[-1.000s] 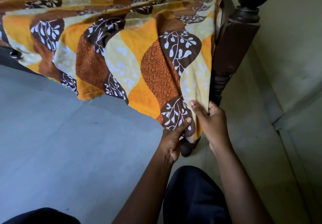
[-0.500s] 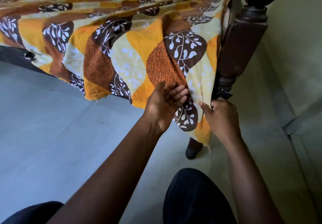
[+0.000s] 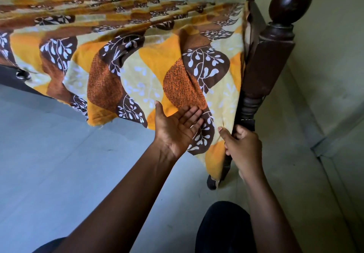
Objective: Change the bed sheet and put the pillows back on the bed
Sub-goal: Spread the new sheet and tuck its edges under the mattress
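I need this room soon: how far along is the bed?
Done: the patterned sheet is spread out on top and hangs down the side. In hand: the right hand grips its corner beside the bedpost; the open left hand hovers at the hanging cloth. Left: no pillows are in view.

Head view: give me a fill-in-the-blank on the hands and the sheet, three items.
1. The left hand is ____, with its palm showing.
2. The right hand pinches the edge of the bed sheet right beside the dark wooden ____.
3. The leaves printed on the sheet's brown patches are ____.
Missing words: open; bedpost; white.
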`<state>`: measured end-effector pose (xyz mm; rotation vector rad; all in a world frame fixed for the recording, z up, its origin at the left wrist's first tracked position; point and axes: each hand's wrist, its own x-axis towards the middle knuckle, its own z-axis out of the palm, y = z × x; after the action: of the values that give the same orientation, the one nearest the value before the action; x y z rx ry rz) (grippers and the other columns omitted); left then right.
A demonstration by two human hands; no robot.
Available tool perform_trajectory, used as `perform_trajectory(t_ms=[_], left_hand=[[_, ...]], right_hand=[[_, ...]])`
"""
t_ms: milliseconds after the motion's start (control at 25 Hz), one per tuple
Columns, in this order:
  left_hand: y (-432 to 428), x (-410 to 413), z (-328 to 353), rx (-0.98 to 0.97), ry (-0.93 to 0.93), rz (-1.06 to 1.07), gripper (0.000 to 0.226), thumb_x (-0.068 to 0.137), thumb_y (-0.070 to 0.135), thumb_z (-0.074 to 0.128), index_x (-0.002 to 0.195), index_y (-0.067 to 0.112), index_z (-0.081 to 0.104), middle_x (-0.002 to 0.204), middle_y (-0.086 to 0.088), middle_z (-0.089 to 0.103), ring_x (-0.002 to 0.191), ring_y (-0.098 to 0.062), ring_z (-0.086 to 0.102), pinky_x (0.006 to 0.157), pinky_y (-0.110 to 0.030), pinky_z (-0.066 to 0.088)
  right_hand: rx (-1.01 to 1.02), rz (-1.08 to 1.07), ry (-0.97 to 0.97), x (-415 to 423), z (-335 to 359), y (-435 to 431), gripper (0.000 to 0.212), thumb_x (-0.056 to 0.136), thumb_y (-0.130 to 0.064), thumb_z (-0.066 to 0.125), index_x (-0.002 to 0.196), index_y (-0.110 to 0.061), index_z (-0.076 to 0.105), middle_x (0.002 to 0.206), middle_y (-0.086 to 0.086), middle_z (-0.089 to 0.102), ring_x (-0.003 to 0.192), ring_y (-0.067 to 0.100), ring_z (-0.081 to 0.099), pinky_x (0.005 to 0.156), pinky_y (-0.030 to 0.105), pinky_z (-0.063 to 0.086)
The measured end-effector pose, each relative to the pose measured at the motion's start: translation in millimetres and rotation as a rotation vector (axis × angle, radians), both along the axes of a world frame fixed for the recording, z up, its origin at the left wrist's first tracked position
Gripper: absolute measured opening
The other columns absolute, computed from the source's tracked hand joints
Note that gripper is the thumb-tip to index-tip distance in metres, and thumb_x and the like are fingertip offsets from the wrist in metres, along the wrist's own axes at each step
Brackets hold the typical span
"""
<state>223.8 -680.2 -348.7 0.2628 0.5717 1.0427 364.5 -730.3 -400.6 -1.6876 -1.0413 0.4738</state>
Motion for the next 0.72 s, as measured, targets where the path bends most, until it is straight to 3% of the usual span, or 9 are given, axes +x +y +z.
perform_trajectory(t_ms=[80, 160, 360, 600, 720], left_hand=[[0, 0, 2, -0.018, -0.002, 0.045, 0.09, 0.089, 0.068, 0.021, 0.136, -0.006, 0.036, 0.134, -0.023, 0.048, 0.125, -0.033, 0.048, 0.1, -0.042, 0.039], [1, 1, 6, -0.022, -0.01, 0.068, 0.091, 0.088, 0.069, 0.022, 0.137, -0.007, 0.035, 0.135, -0.023, 0.047, 0.126, -0.032, 0.047, 0.101, -0.042, 0.037], [2, 6, 8, -0.014, -0.066, 0.077, 0.094, 0.085, 0.072, 0.024, 0.136, -0.006, 0.038, 0.133, -0.02, 0.048, 0.125, -0.028, 0.047, 0.108, -0.042, 0.034], [10, -3, 4, -0.039, 0.073, 0.024, 0.087, 0.088, 0.07, 0.017, 0.122, -0.004, 0.049, 0.111, -0.016, 0.055, 0.115, -0.027, 0.052, 0.104, -0.041, 0.038], [10, -6, 7, -0.038, 0.045, 0.06, 0.089, 0.089, 0.069, 0.019, 0.127, -0.008, 0.043, 0.126, -0.021, 0.05, 0.12, -0.029, 0.048, 0.106, -0.039, 0.035]], right_hand=[[0.014, -0.032, 0.051, -3, 2, -1, 0.015, 0.083, -0.025, 0.068, 0.069, -0.022, 0.065, 0.04, -0.008, 0.053, 0.032, 0.004, 0.045, 0.05, 0.027, 0.045], [0.02, -0.047, 0.083, -4, 6, -3, 0.022, 0.081, -0.023, 0.07, 0.061, -0.025, 0.063, 0.037, -0.008, 0.052, 0.03, 0.004, 0.044, 0.046, 0.021, 0.041], [0.043, -0.016, 0.321, -3, 15, 0, 0.024, 0.08, -0.012, 0.072, 0.058, -0.01, 0.061, 0.04, -0.004, 0.058, 0.032, 0.002, 0.047, 0.036, 0.013, 0.039], [0.076, 0.075, 0.814, -1, 18, -1, 0.01, 0.086, -0.006, 0.061, 0.077, -0.006, 0.065, 0.056, 0.001, 0.068, 0.05, 0.004, 0.065, 0.048, 0.012, 0.051], [0.105, 0.146, 0.933, 3, 17, -1, 0.012, 0.09, -0.002, 0.052, 0.088, -0.001, 0.064, 0.076, 0.008, 0.073, 0.069, 0.011, 0.071, 0.062, 0.017, 0.056]])
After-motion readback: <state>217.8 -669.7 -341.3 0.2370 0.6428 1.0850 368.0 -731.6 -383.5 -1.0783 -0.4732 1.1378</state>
